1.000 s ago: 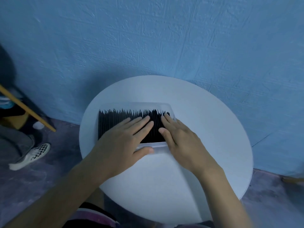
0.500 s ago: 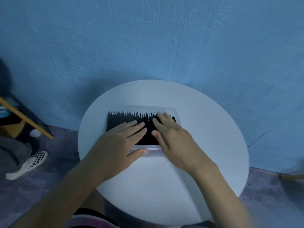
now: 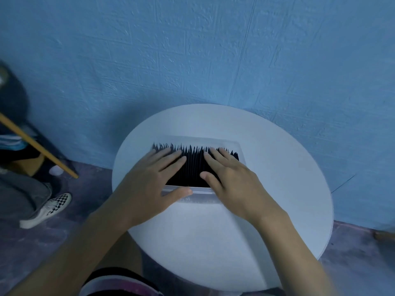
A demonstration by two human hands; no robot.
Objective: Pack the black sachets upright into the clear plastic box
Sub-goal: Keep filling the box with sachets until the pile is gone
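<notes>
Clear plastic box (image 3: 202, 192) sat on the round white desk (image 3: 213, 248), a bit left of centre and toward the far side. Black sachets (image 3: 193, 167) stood upright in it, packed in one row running left to right, with jagged top edges along the far side. Whether any gap was left in the row: can't tell, since the hands covered part of it.

Left hand (image 3: 149, 182) lay flat on the left part of the row, fingers straight on the sachet tops, thumb along the box's near wall. Right hand (image 3: 237, 184) lay flat on the right part, fingers spread and straight, thumb on the sachets. Neither hand gripped anything. The two hands were apart, with sachets showing between them.

Blue textured wall (image 3: 192, 60) stood behind the desk. A checkered shoe (image 3: 50, 207) and a slanted wooden bar (image 3: 38, 146) were on the floor at left.
</notes>
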